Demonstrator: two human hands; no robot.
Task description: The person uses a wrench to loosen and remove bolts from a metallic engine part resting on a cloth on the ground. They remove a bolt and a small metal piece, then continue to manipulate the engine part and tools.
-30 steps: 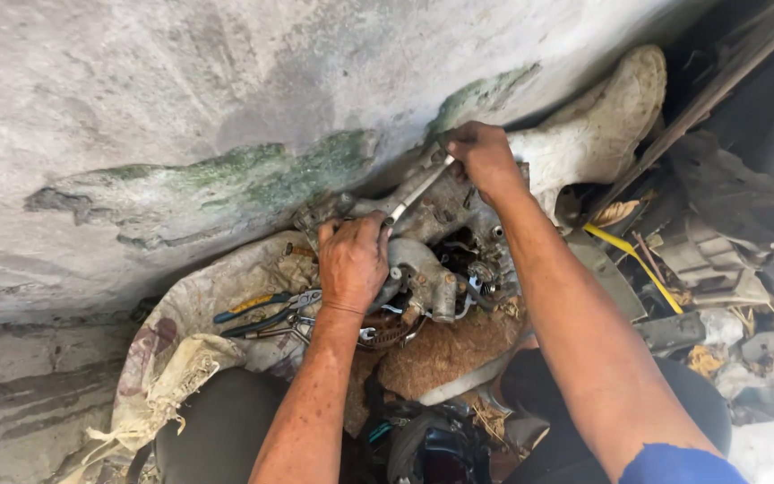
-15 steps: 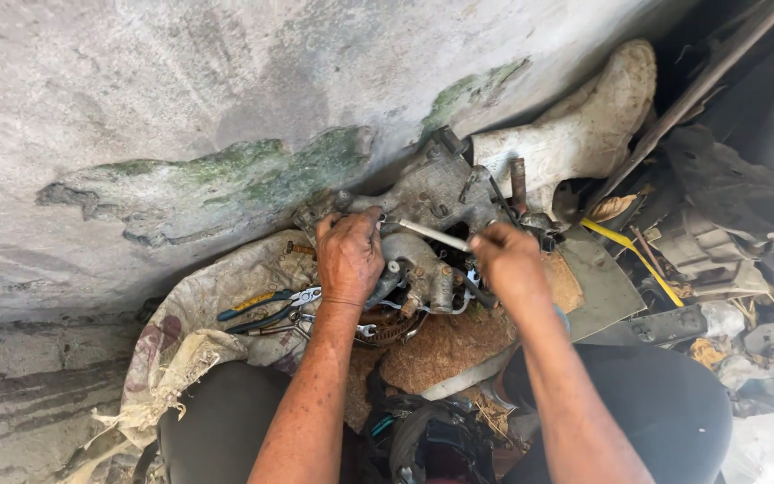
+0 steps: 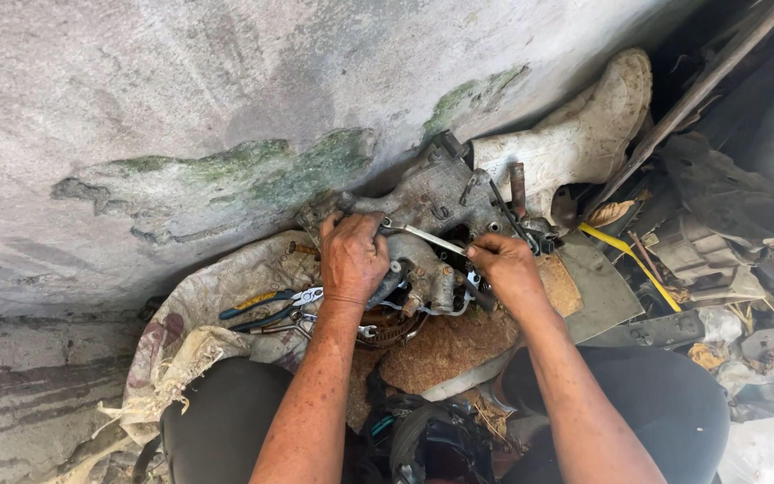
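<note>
From the head camera we see our left hand clamped over the grey metal engine casing, which lies on a worn sack against the concrete wall. Our right hand grips the handle of a slim wrench whose far end rests on the casing. Blue-handled pliers lie just left; a dirty white boot stands behind.

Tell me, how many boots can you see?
1. A dirty white rubber boot lies on its side against the concrete wall, up and right of the grey metal engine part that both hands work on. A second boot may be hidden among the clutter.
</note>
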